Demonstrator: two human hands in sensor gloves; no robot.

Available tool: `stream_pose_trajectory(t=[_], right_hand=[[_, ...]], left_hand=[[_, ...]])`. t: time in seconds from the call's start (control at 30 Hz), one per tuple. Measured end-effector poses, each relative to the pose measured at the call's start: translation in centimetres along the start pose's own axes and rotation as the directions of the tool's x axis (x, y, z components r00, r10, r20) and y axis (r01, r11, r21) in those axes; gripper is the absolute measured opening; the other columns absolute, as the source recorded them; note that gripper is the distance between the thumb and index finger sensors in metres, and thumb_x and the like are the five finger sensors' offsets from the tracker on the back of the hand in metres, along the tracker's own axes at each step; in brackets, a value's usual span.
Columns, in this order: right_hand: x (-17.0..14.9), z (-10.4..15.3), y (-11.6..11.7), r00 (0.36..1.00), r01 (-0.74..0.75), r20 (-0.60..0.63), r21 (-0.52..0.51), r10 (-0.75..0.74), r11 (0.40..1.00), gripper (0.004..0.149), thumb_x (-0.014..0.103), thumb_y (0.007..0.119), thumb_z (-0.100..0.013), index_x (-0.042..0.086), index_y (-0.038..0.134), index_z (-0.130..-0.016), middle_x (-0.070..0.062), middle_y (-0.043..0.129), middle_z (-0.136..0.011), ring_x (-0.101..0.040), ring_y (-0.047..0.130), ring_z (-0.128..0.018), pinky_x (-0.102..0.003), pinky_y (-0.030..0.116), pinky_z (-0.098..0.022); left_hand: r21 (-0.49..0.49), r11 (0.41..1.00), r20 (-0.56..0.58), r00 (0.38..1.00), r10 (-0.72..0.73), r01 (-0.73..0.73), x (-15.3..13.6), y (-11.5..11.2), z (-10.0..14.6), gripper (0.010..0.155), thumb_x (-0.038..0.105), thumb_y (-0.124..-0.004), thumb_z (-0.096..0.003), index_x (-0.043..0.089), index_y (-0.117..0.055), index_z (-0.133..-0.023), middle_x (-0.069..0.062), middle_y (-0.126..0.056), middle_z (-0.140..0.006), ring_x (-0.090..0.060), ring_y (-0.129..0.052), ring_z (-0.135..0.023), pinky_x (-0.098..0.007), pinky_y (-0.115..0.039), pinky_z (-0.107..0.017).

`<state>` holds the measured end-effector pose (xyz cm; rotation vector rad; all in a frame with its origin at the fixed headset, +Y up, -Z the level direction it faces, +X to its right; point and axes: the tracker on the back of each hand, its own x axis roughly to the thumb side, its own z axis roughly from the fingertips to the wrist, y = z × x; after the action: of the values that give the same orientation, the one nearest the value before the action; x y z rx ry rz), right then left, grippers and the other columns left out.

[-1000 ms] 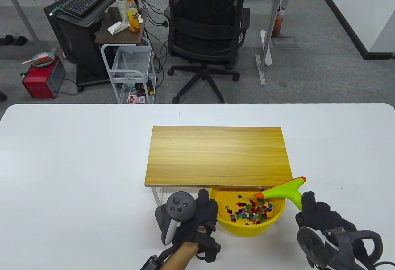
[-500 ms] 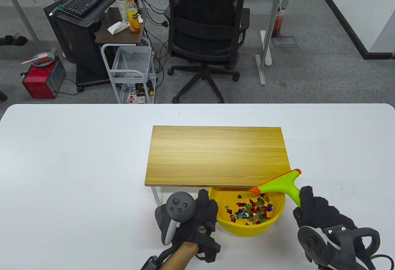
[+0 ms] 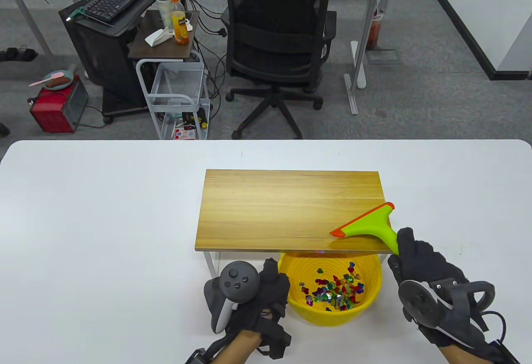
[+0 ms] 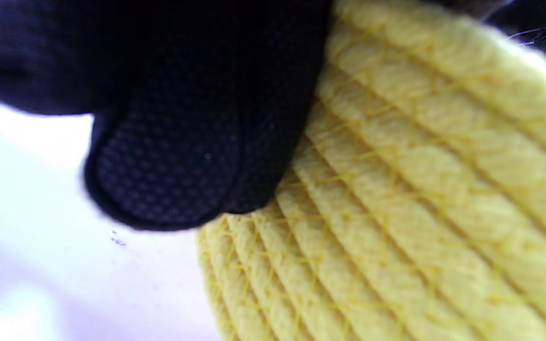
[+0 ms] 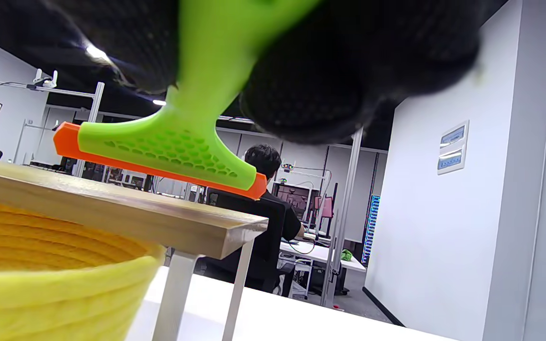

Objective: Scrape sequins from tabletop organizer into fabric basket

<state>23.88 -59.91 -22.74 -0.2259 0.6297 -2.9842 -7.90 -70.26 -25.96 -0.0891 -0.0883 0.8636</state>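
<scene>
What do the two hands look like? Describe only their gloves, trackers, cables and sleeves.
The left hand wears a black textured-mesh glove with a dark grey controller-shaped tracker on its back, with round buttons and a white grip; a bare forearm and a black cable trail behind. The right hand wears a matching black glove with a black ring-shaped tracker trimmed in white and a black cable. No sleeves show.

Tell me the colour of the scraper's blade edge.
Orange, on a lime-green scraper body; clearest in the right wrist view.

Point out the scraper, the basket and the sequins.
scraper (image 3: 365,227): table view, green head.
basket (image 3: 330,318): table view, front wall.
sequins (image 3: 332,290): table view, middle of the pile.
</scene>
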Motion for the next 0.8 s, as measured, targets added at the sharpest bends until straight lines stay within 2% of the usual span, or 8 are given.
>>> stream_pose_trajectory(t=[0.33, 0.43, 0.5, 0.53, 0.63, 0.8], right_hand=[[-0.7, -1.5, 2.5, 1.000, 0.029, -0.010, -0.032, -0.030, 0.999, 0.059, 0.042, 0.075, -0.060, 0.009, 0.061, -0.106, -0.019, 0.086, -0.086, -0.031, 0.101, -0.046, -0.038, 0.089, -0.032], [-0.9, -2.0, 3.1, 0.999, 0.043, -0.019, -0.030, -0.043, 0.999, 0.058, 0.042, 0.075, -0.060, 0.009, 0.061, -0.106, -0.019, 0.086, -0.086, -0.031, 0.100, -0.046, -0.038, 0.089, -0.032], [-1.0, -2.2, 3.4, 0.999, 0.045, -0.022, -0.029, -0.045, 0.999, 0.058, 0.042, 0.074, -0.060, 0.009, 0.061, -0.106, -0.019, 0.086, -0.086, -0.031, 0.100, -0.046, -0.038, 0.089, -0.032], [-1.1, -2.4, 3.7, 0.999, 0.045, -0.023, -0.027, -0.046, 0.999, 0.058, 0.042, 0.074, -0.060, 0.009, 0.061, -0.106, -0.018, 0.086, -0.086, -0.031, 0.100, -0.046, -0.038, 0.089, -0.033], [-1.2, -2.8, 3.9, 0.998, 0.048, -0.027, -0.025, -0.049, 0.999, 0.059, 0.042, 0.074, -0.060, 0.009, 0.060, -0.106, -0.018, 0.086, -0.087, -0.031, 0.100, -0.047, -0.038, 0.089, -0.033], [-1.5, -3.2, 4.3, 0.997, 0.061, -0.038, -0.014, -0.061, 0.998, 0.059, 0.042, 0.074, -0.060, 0.009, 0.060, -0.107, -0.018, 0.085, -0.087, -0.031, 0.100, -0.048, -0.038, 0.089, -0.034]], left_hand=[[-0.118, 0.988, 0.034, 0.995, -0.099, 0.102, -0.8, 3.1, 1.1, 0.052, 0.036, -0.076, -0.0495, -0.003, -0.074, -0.084, -0.019, -0.109, -0.041, -0.032, -0.111, -0.019, -0.047, -0.094, -0.015], [-0.195, 0.970, 0.111, 0.986, -0.125, 0.145, -0.8, 4.4, 1.1, 0.050, 0.035, -0.075, -0.0502, -0.003, -0.075, -0.083, -0.019, -0.109, -0.040, -0.032, -0.110, -0.018, -0.047, -0.093, -0.014], [-0.201, 0.965, 0.128, 0.981, -0.147, 0.171, -0.8, 5.2, 1.3, 0.050, 0.036, -0.075, -0.0500, -0.001, -0.077, -0.083, -0.019, -0.110, -0.039, -0.032, -0.110, -0.017, -0.047, -0.093, -0.013], [-0.230, 0.957, 0.167, 0.976, -0.141, 0.177, -0.7, 5.8, 1.3, 0.049, 0.035, -0.076, -0.0499, -0.001, -0.077, -0.083, -0.019, -0.110, -0.039, -0.033, -0.110, -0.016, -0.047, -0.093, -0.013], [-0.271, 0.949, 0.189, 0.975, -0.114, 0.163, -0.5, 7.1, 1.5, 0.049, 0.036, -0.076, -0.0501, 0.000, -0.078, -0.083, -0.019, -0.110, -0.039, -0.033, -0.110, -0.017, -0.047, -0.093, -0.013], [-0.300, 0.946, 0.224, 0.973, -0.055, 0.122, 0.0, 9.2, 2.2, 0.049, 0.036, -0.077, -0.0499, 0.001, -0.078, -0.083, -0.019, -0.110, -0.039, -0.032, -0.110, -0.017, -0.047, -0.093, -0.014]])
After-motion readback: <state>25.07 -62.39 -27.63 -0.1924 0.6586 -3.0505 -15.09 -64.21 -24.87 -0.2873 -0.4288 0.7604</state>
